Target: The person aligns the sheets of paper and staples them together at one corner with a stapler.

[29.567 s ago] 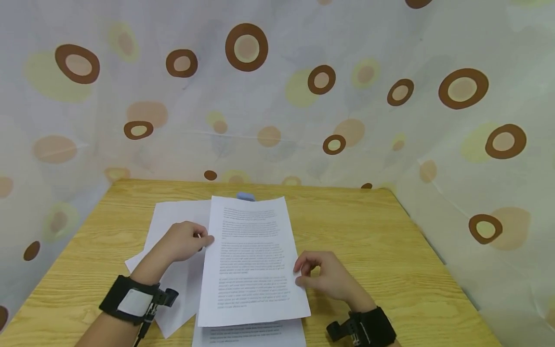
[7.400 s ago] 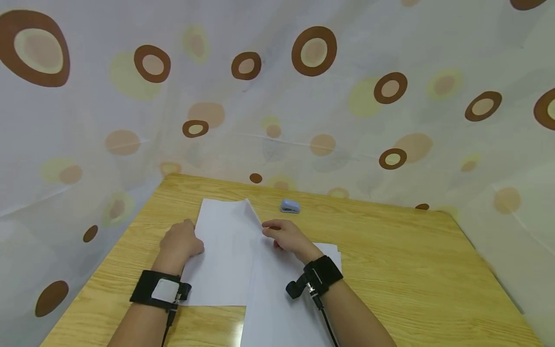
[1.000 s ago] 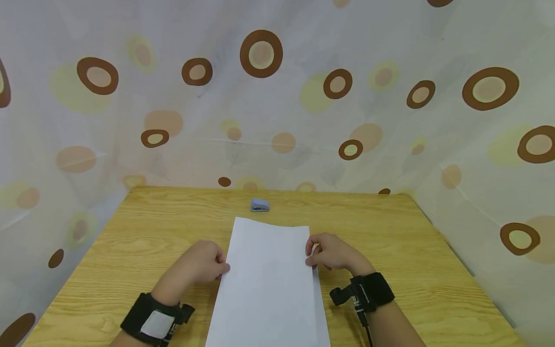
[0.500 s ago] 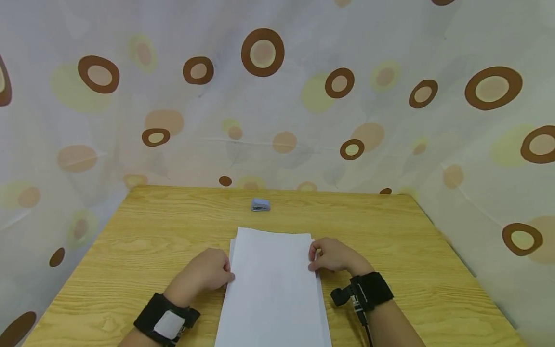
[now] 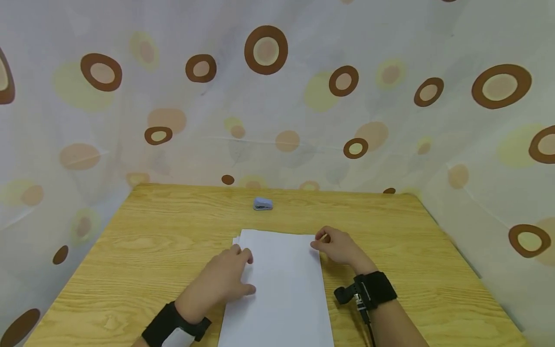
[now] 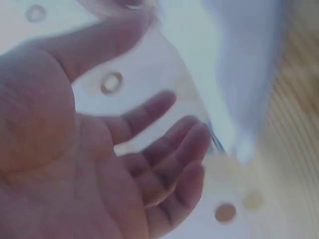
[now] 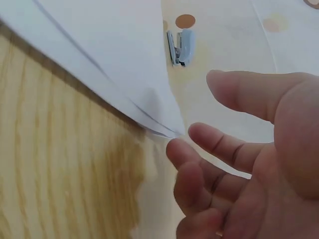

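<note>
A stack of white paper sheets (image 5: 282,289) lies at the near middle of the table, its blank side up. Lower sheets peek out at the far left corner. My left hand (image 5: 223,277) is over the stack's left edge, thumb and fingers spread apart; the left wrist view shows the palm with fingers loosely bent. At the far right corner of the paper is my right hand (image 5: 340,246). In the right wrist view, its thumb and index finger stand apart, with fingertips close beside the sheets' corner (image 7: 172,127). Whether they touch it I cannot tell.
A small light-blue stapler (image 5: 262,204) sits beyond the paper, near the back of the wooden table (image 5: 173,217). A curtain with brown and beige circles (image 5: 286,96) encloses the table at the back and sides. Both wrists wear black camera bands (image 5: 375,291).
Over the last second the top sheet has come down level with the stack. My left hand let go of its edge and opened over the paper; my right hand slid up to the far corner.
</note>
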A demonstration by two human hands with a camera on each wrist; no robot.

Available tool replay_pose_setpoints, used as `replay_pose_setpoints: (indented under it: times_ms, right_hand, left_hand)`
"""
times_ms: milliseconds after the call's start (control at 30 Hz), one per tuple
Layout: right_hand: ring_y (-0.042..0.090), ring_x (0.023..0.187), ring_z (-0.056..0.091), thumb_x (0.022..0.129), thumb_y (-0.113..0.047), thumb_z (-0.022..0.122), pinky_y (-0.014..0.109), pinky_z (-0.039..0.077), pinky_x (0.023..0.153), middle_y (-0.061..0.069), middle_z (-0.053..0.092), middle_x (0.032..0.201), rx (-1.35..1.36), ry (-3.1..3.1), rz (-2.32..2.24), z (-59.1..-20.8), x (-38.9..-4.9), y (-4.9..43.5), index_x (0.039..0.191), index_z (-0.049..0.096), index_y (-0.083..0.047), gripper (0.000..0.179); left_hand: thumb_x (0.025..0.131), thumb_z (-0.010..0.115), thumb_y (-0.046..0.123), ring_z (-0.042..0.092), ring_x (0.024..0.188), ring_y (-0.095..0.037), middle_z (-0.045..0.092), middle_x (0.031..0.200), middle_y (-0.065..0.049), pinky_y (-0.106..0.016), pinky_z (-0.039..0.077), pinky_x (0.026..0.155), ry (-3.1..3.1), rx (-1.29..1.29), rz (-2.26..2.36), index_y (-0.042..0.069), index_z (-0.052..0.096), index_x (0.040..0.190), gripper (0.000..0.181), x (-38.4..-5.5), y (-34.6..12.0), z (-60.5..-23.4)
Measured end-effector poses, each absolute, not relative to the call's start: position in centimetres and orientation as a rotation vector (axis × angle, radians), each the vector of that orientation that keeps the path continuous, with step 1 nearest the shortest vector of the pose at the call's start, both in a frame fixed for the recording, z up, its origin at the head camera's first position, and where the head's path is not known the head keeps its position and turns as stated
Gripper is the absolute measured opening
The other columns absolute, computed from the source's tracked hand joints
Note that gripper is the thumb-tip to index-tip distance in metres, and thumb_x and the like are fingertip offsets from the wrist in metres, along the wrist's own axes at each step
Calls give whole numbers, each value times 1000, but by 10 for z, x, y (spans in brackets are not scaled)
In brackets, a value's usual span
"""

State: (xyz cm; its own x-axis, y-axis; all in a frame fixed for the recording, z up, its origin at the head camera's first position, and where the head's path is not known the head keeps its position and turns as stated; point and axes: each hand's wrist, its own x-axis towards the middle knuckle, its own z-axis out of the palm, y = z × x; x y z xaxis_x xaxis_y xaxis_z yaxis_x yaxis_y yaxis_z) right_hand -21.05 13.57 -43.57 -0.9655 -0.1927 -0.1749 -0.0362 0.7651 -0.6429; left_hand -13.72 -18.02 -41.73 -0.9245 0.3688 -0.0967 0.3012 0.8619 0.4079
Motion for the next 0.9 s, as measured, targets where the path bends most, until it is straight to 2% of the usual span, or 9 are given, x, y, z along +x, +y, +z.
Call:
replay_pose_setpoints:
  times_ms: [100, 267, 467, 667, 767, 900]
  right_hand:
    - [21, 82, 60, 100, -34, 68, 31, 49, 67, 13, 67, 108, -175, 2727, -971, -438, -211, 136, 120, 64, -6, 35]
    - [23, 90, 61, 100, -33, 68, 32, 50, 72, 15, 67, 115, -182, 2745, -947, -438, -212, 133, 128, 61, -3, 42]
    - [23, 89, 62, 101, -32, 67, 32, 50, 72, 17, 67, 117, -162, 2751, -961, -437, -213, 130, 137, 57, -2, 48]
    - [24, 93, 64, 101, -33, 67, 32, 51, 73, 19, 67, 124, -138, 2743, -978, -437, -213, 128, 139, 57, -4, 48]
    - [25, 97, 65, 101, -34, 67, 34, 53, 76, 19, 67, 126, -129, 2737, -989, -438, -213, 127, 139, 57, -6, 48]
    - [25, 98, 66, 101, -36, 68, 36, 55, 78, 19, 66, 127, -123, 2728, -1010, -438, -212, 126, 139, 57, -7, 49]
  left_hand:
    - [74, 93, 37, 56, 92, -20, 61, 107, -5, -42, 51, 82, 2819, 676, 564, 12, 67, 119, 58, -130, -172, -418]
    - [76, 91, 39, 55, 96, -19, 60, 107, -1, -39, 49, 82, 2852, 784, 462, 15, 67, 117, 53, -122, -160, -423]
    - [79, 88, 47, 58, 104, -13, 62, 115, 5, -34, 50, 87, 2798, 944, 396, 23, 68, 118, 51, -104, -142, -422]
    - [77, 89, 53, 58, 109, -9, 62, 120, 10, -32, 51, 93, 2742, 1131, 259, 28, 66, 124, 58, -87, -129, -422]
    - [82, 82, 61, 59, 115, -10, 63, 123, 9, -30, 52, 95, 2726, 1262, 184, 29, 66, 126, 57, -81, -124, -425]
    - [95, 63, 65, 60, 115, -9, 64, 122, 9, -25, 52, 90, 2705, 1478, 170, 30, 68, 125, 46, -72, -118, -436]
